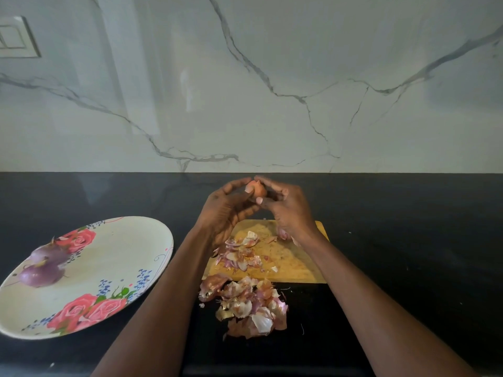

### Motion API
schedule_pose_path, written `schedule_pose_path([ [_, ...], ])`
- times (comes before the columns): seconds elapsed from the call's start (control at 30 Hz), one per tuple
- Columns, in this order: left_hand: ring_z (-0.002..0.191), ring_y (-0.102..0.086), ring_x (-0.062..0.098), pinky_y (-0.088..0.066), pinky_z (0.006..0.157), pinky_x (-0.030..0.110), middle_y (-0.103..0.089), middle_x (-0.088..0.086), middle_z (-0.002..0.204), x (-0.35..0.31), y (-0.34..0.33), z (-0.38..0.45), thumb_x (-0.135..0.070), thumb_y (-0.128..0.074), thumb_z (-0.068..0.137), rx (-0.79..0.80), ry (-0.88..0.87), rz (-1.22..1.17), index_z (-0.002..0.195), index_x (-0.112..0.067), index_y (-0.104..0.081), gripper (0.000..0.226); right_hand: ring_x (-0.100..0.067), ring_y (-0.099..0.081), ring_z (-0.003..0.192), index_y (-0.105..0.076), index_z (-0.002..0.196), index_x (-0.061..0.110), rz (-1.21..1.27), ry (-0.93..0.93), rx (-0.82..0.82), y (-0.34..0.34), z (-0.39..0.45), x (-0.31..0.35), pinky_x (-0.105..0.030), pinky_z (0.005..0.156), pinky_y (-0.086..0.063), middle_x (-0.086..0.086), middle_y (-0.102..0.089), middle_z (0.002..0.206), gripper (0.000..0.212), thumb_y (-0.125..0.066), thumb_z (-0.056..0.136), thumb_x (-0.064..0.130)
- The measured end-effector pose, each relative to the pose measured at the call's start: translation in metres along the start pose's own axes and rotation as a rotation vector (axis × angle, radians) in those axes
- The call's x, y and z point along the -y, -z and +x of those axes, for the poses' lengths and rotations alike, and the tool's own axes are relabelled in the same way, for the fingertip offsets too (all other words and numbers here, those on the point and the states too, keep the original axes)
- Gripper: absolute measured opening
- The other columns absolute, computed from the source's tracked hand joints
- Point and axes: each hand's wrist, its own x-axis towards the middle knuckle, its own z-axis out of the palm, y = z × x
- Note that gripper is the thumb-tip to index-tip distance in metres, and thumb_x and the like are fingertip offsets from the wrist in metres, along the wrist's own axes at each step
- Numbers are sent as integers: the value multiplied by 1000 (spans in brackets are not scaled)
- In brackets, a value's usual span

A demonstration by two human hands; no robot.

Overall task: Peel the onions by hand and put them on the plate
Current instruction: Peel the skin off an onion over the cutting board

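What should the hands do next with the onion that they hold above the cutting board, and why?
Probably keep stripping: the onion between the left hand and the right hand still looks covered in dry orange-brown skin, unlike the two purple peeled onions on the floral plate. So the fingers should likely pull another piece of skin off and let it drop by the onion peels.

White veined marble wall (272,77), wall switch (16,36), glossy black countertop (408,227)
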Motion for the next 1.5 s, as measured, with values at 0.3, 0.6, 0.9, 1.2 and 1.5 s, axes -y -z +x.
schedule_pose_path([
  [0.3,69,-70,22,-57,55,23,-75,14,81,7,3,3,-5,-66,92,-195,-183,113,94,-1,-74,9,-10,-65,113,-60,137,8,59,-8,28,-3,-2,-2,-18,92,-53,0,-68,124,61,-79,80,-2],
  [0.6,70,-69,23,-60,73,35,-76,13,80,13,12,9,-9,-73,89,-224,-387,379,90,-8,-77,4,-20,-64,116,-67,114,24,275,-156,34,-3,2,-4,-31,97,-53,-6,-68,122,42,-72,84,-6],
  [0.9,75,-68,23,-58,67,36,-75,10,95,13,11,6,-12,-72,91,-73,-500,569,108,-12,-77,17,-32,-65,118,-64,117,7,499,-211,7,9,3,4,-38,95,-54,-18,-70,121,37,-67,86,-12],
  [1.2,98,-74,24,-59,87,41,-78,3,102,9,10,0,-7,-72,90,-36,-574,544,105,-19,-77,20,-20,-65,117,-65,133,16,112,-19,52,3,-2,4,-26,92,-56,-5,-70,125,56,-78,82,-3],
  [1.5,97,-74,24,-60,88,36,-78,7,99,8,12,1,-2,-69,91,-60,-530,463,109,-9,-75,20,-9,-65,107,-64,134,16,93,-4,21,5,-4,8,-14,80,-53,3,-69,118,56,-80,82,2],
])
